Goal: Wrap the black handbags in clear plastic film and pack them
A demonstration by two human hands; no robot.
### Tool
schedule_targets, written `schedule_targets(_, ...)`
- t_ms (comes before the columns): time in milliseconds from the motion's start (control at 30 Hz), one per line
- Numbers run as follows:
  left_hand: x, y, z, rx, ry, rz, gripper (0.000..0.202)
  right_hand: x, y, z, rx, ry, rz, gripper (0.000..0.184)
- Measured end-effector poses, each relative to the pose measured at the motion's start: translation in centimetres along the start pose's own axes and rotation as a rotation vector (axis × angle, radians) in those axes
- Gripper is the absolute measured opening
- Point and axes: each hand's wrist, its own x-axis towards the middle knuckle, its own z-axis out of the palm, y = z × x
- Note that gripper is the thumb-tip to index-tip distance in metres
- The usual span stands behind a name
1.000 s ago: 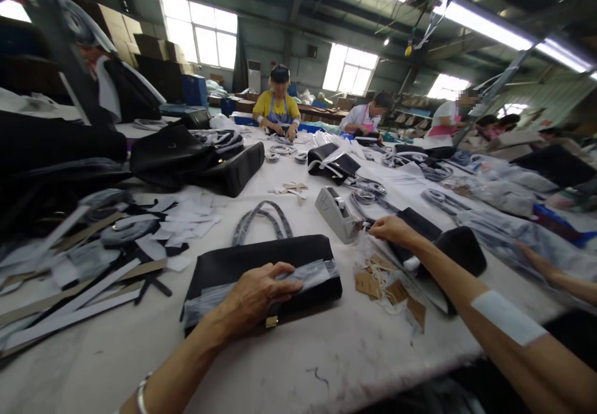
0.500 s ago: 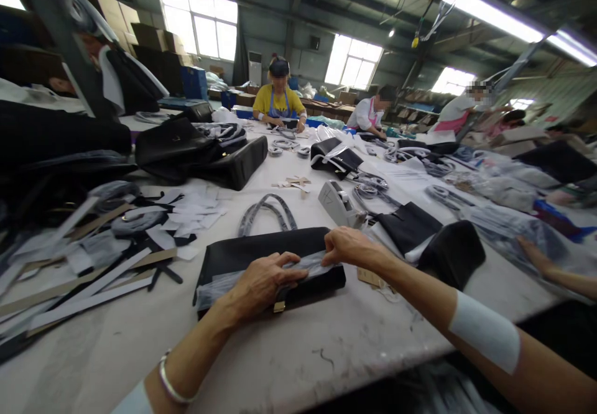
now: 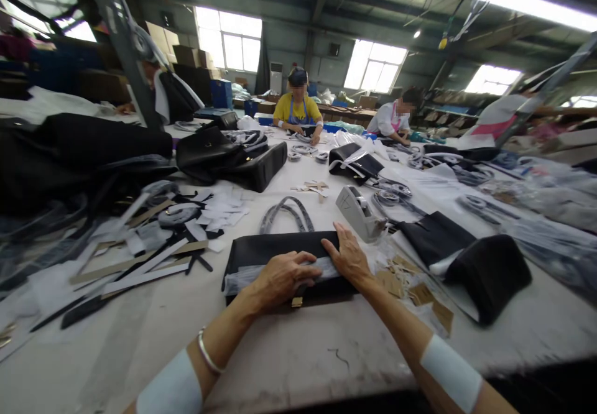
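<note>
A black handbag (image 3: 280, 244) lies on its side in front of me, its clasp toward me. Two film-wrapped handles (image 3: 289, 206) loop out behind it. Across its front runs a strip of translucent film (image 3: 245, 277). My left hand (image 3: 282, 280) rests on the film above the gold clasp (image 3: 297, 302), fingers stretched out and pressing down. At the bag's right end, my right hand (image 3: 349, 257) lies flat with its fingers extended and thumb apart. A grey tape dispenser (image 3: 357, 212) stands just behind that hand.
Paper and card strips (image 3: 158, 271) are heaped at left, near several black bags (image 3: 224, 153). Another black bag (image 3: 487, 277) and brown card scraps (image 3: 415, 283) lie at right. Across the table sits a person in yellow (image 3: 297, 109); a person in white (image 3: 389, 119) works farther right.
My right hand has gone from pinching the film at the bag's right end to lying flat there with fingers extended. My left hand stays on the film. The view has swung left.
</note>
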Motion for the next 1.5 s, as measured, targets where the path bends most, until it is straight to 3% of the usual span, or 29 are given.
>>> schedule_targets(100, -1.2, -0.2, -0.4, 0.104, 0.064, -0.134, 0.024, -0.2, 0.6, 0.7, 0.017, 0.025, -0.03, 0.064)
schedule_targets(200, -3.8, -0.6, -1.4, 0.368, 0.227, -0.402, 0.026, 0.0, 1.2, 0.4, 0.079, 0.076, -0.021, 0.067)
schedule_targets(300, -6.6, -0.9, -2.1, 0.474, 0.413, -0.73, 0.034, 0.0, 1.6, 0.2, 0.208, 0.067, 0.157, 0.072)
schedule_targets(400, -8.1, -1.1, -2.1, 0.231, 0.489, -0.994, 0.049, 0.1, 1.9, -0.2, 0.299, -0.015, 0.359, 0.077)
schedule_targets(533, -8.2, -2.1, -2.1, -0.269, 0.502, -1.196, 0.073, 0.6, 2.3, -0.8, 0.374, -0.121, 0.39, 0.068)
schedule_targets(633, -8.6, -2.9, -2.6, -0.404, 0.469, -1.169, 0.084, 0.9, 2.5, -0.8, 0.441, -0.164, 0.393, 0.062)
schedule_targets(767, -10.3, -3.0, -4.0, -0.752, 0.427, -0.972, 0.093, 0.9, 2.5, -0.8, 0.53, -0.19, 0.411, 0.063)
schedule_targets(867, -11.3, -2.6, -5.1, -0.956, 0.329, -0.83, 0.082, 0.6, 2.4, -1.6, 0.613, -0.234, 0.403, 0.061)
schedule_targets(1000, -11.3, -2.4, -6.0, -0.947, 0.261, -0.871, 0.071, -0.1, 2.5, -3.2, 0.75, -0.355, 0.329, 0.053)
schedule_targets(1100, -11.1, -2.8, -5.9, -0.919, 0.229, -0.891, 0.068, -0.4, 2.9, -3.6, 0.813, -0.372, 0.329, 0.05)
schedule_targets(1233, -10.1, -4.2, -5.8, -0.854, 0.227, -0.943, 0.062, 0.2, 3.0, -2.6, 0.829, -0.286, 0.367, 0.047)
schedule_targets(1333, -8.1, -5.8, -6.6, -0.738, 0.232, -0.946, 0.058, 2.2, 2.8, -2.0, 0.827, -0.212, 0.371, 0.047)
schedule_targets(1500, -5.8, -7.0, -7.9, -0.61, 0.353, -0.871, 0.061, 4.8, 2.4, -4.0, 0.799, -0.063, 0.312, 0.048)
